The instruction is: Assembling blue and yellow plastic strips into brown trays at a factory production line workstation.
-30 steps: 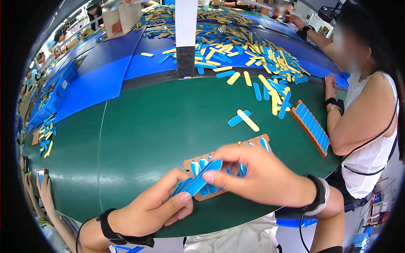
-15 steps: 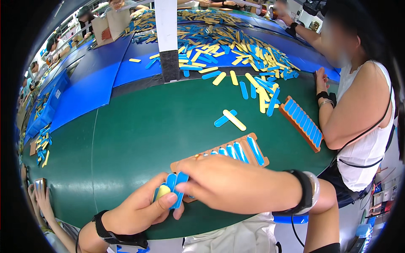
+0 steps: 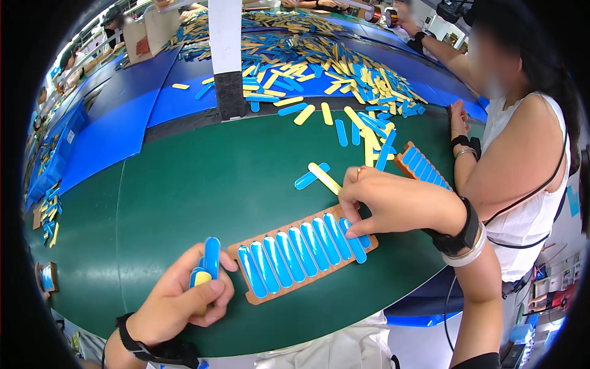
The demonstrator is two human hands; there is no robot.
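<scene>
A brown slotted tray (image 3: pixel 251 296) lies on the green table in front of me, its slots filled with several blue oblong strips (image 3: pixel 294 252). My left hand (image 3: pixel 178 301) holds a small bunch of blue and yellow strips (image 3: pixel 207 267) just left of the tray. My right hand (image 3: pixel 393 203) rests at the tray's right end, fingertips touching the last blue strip. A loose blue strip and a yellow strip (image 3: pixel 323 177) lie crossed just beyond my right hand.
A big heap of blue and yellow strips (image 3: pixel 332 67) covers the blue mat at the back. A person in a white top sits at the right with a second filled tray (image 3: pixel 423 166). A white and black post (image 3: pixel 226 58) stands behind. Blue bins (image 3: pixel 49 160) line the left.
My hands have parted: the left drew back to the left with its bunch of strips, the right moved to the tray's right end. More slots now hold blue strips.
</scene>
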